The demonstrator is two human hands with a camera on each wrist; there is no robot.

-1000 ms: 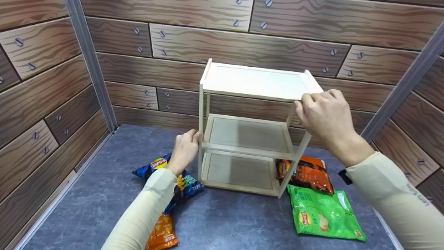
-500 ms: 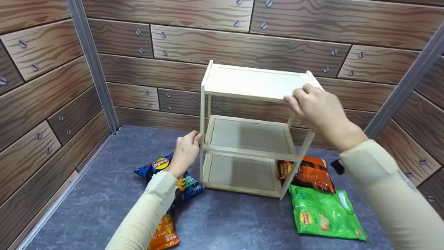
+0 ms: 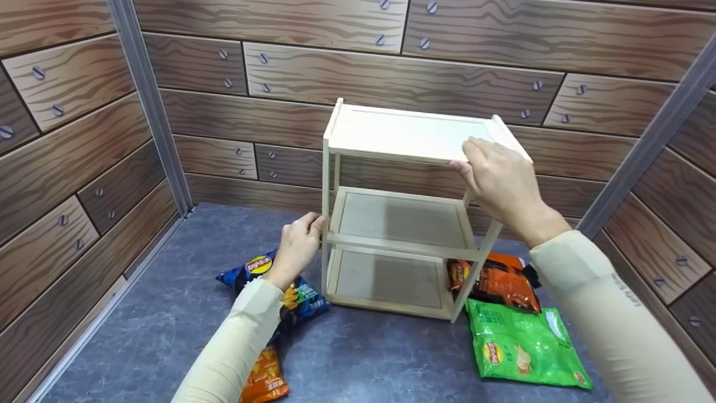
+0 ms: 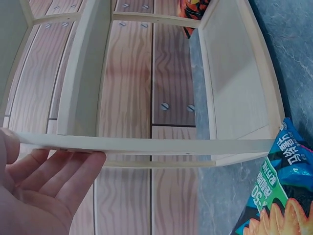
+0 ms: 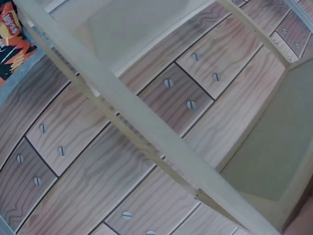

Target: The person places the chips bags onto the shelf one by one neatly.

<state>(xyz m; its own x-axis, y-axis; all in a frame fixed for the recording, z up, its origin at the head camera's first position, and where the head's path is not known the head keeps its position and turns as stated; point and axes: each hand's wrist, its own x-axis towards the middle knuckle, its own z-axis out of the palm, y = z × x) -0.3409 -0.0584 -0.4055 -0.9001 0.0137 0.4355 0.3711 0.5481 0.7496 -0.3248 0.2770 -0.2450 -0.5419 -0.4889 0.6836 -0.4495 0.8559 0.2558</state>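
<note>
A pale wooden three-tier shelf [image 3: 405, 131] stands upright in the head view. My left hand [image 3: 297, 246] holds its front left post [image 3: 326, 179] near the middle tier. In the left wrist view, the thumb and fingers [image 4: 80, 169] lie on either side of that post. At the top tier's front right, my right hand [image 3: 498, 182] grips the edge, fingers over the top and thumb at the front. Only a sliver of it enters the right wrist view. A blue chip bag [image 3: 313, 296] lies beside the shelf's left foot, partly behind my left wrist.
An orange chip bag [image 3: 265, 378] lies at the front left, partly under my left sleeve. To the shelf's right are a red-orange and black chip bag [image 3: 503, 282] and a green chip bag [image 3: 526, 347]. Wood-print walls [image 3: 279, 123] enclose the grey floor [image 3: 363, 358].
My right hand has shifted left along the top tier's front edge, away from the corner. The left hand keeps its place on the post, and the shelf stays about where it was.
</note>
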